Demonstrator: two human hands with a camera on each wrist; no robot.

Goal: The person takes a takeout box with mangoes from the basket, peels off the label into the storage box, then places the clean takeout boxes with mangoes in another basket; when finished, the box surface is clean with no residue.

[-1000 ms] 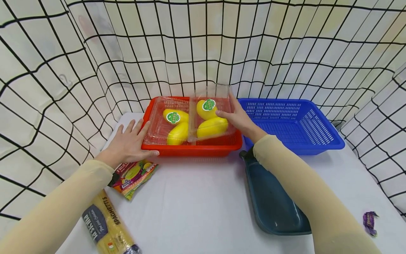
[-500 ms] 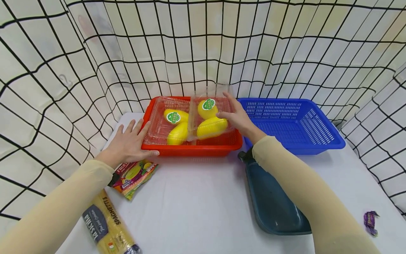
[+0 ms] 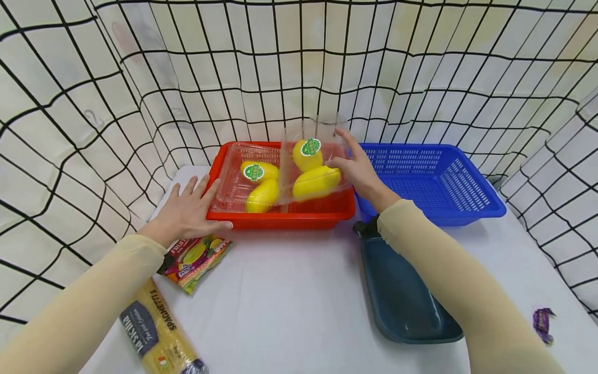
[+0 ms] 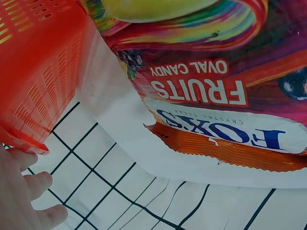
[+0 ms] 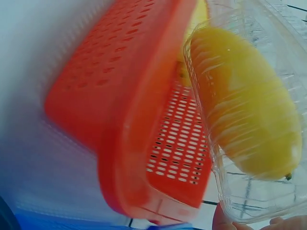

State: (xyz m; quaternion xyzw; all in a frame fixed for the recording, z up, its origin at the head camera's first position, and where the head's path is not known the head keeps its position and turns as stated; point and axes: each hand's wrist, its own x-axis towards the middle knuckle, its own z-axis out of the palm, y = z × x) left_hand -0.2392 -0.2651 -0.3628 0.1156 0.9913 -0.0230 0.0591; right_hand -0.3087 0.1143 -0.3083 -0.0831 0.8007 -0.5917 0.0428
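My left hand (image 3: 184,213) rests with spread fingers against the left rim of a red basket (image 3: 289,222). My right hand (image 3: 359,169) grips the right side of a clear plastic box (image 3: 329,153) of yellow mangoes, thumb on the near face. Two mangoes show inside, one mango (image 3: 307,160) bearing a green-and-white sticker. In the right wrist view this box is tilted and raised over the basket's open end, with a mango (image 5: 249,105) pressed to its wall. A second clear box (image 3: 231,179) with two mangoes lies in the basket's left half.
A blue basket (image 3: 430,192) stands right of the red one. A dark teal dish (image 3: 411,296) lies below my right forearm. A Fox's candy bag (image 3: 198,259) and a spaghetti pack (image 3: 159,332) lie at left, a purple wrapped candy (image 3: 543,325) at far right. Black mesh surrounds the table.
My right hand has lifted the right-hand mango box a little up and to the right, out of the red basket. The left hand stays at the basket's rim.
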